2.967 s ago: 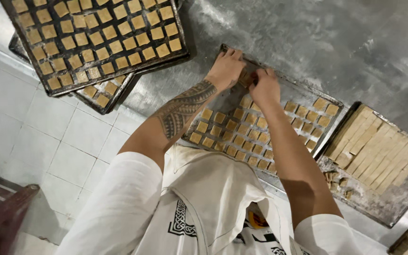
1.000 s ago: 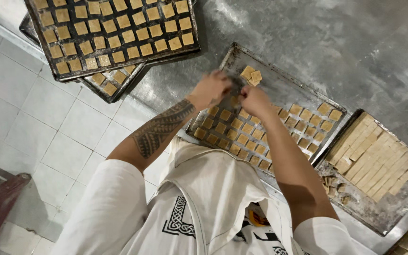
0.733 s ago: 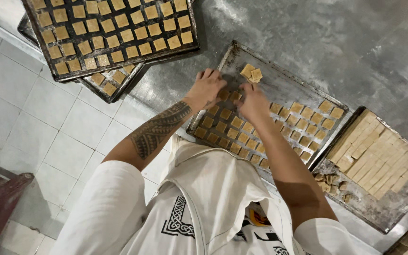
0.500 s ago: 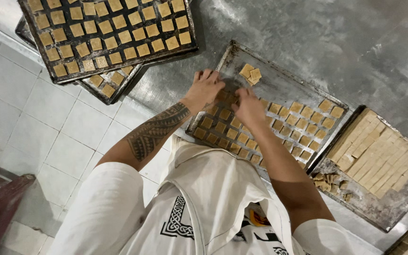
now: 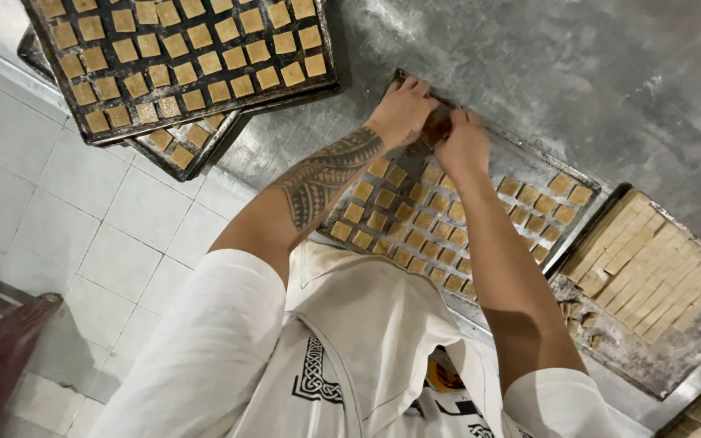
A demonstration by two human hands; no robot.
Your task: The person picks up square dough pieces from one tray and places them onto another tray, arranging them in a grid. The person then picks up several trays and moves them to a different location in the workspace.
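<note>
**Both hands up at the tray's far corner**

Shifting up from mid-tray, my left hand (image 5: 403, 105) and right hand (image 5: 460, 144) now pinch dough squares (image 5: 415, 207) at the baking tray (image 5: 529, 154) edge; exact grip I can't tell. Best set pieces flat, evenly spaced, rows straight.

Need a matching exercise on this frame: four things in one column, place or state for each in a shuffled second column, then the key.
Things
1. full baking tray
2. tray under the hands
3. slab of cut dough strips
4. left hand

Places or states
A. at the far corner of the partly filled tray, close to the right hand
B. stacked on top of another tray, covered in square pieces
C. on the floured tray at the right edge of the view
D. rows of squares near the person, bare metal at the far side

Pairs: 1-B, 2-D, 3-C, 4-A
</note>
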